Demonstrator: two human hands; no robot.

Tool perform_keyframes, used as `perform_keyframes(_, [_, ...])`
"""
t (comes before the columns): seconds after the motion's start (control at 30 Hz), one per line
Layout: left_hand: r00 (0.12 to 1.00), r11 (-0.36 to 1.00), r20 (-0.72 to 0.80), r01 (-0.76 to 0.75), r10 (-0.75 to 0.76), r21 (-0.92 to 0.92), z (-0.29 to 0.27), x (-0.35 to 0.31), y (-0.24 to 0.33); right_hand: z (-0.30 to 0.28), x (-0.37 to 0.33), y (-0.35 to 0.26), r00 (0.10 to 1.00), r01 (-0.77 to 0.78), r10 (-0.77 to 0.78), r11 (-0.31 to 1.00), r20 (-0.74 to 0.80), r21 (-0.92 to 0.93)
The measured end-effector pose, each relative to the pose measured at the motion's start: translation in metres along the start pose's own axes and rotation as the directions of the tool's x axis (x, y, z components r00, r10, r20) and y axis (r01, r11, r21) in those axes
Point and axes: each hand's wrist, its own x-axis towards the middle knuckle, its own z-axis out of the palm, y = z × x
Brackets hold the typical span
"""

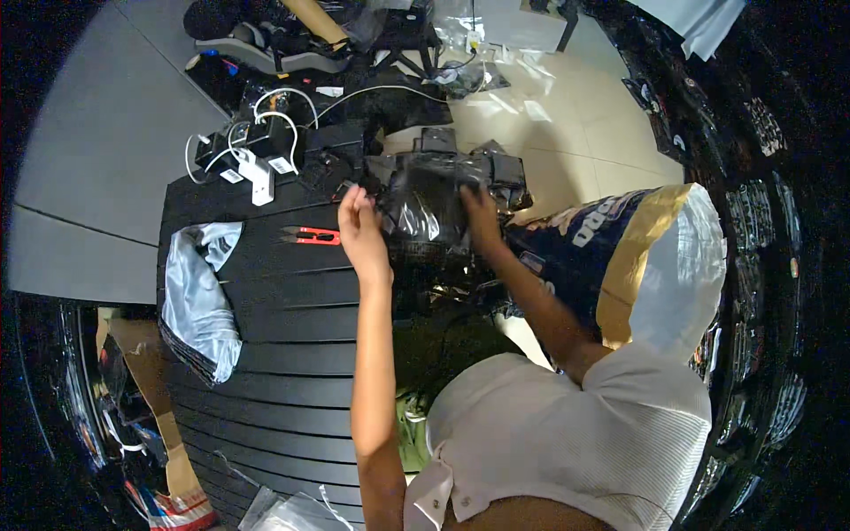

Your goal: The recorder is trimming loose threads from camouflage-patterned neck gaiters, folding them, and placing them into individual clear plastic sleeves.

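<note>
In front of me is a bundle in shiny black plastic [427,199], with smaller black wrapped packets around its far and right sides. My left hand [363,232] is beside the bundle's left edge, its fingers stretched upward and nothing plainly held in them. My right hand [481,221] grips the plastic at the bundle's right side; its fingertips are dark and partly blurred. Just left of my left hand, a pair of red-handled thread snips [316,235] lies on the black slatted table [292,310].
A pale blue satin cloth [202,292] lies at the table's left. White chargers with cables [257,177] stand behind it. On the right, a large navy and gold sack [620,257] gapes open. A cardboard box [146,372] stands lower left, and clear plastic bags [288,511] lie near the front.
</note>
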Motion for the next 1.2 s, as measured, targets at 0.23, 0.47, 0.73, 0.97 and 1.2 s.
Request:
perform_keyframes(0.23, [0.981, 0.996, -0.181, -0.083, 0.073, -0.045, -0.055, -0.026, -0.008, -0.027, 0.017, 0.149, 0.974, -0.086, -0.023, 0.883, -0.225, -0.462])
perform_keyframes(0.47, [0.850, 0.980, -0.493, -0.195, 0.187, 0.035, -0.137, -0.050, 0.004, 0.067, 0.040, -0.018, 0.774, 0.564, -0.617, 0.775, -0.144, -0.287])
perform_keyframes(0.73, [0.743, 0.947, -0.587, -0.275, 0.320, 0.168, -0.177, -0.078, 0.003, 0.137, -0.051, -0.148, 0.830, 0.459, -0.553, 0.749, 0.069, 0.478])
perform_keyframes(0.97, [0.636, 0.829, -0.591, -0.143, 0.496, 0.540, -0.213, -0.092, 0.021, 0.243, -0.140, -0.142, 0.323, 0.427, -0.537, 0.818, 0.779, 0.387])
perform_keyframes(1.2, [0.650, 0.539, -0.370, -0.072, 0.664, 0.839, -0.266, -0.068, 0.051, 0.343, -0.181, -0.127, 0.282, 0.774, -0.736, 0.554, 0.616, 0.307])
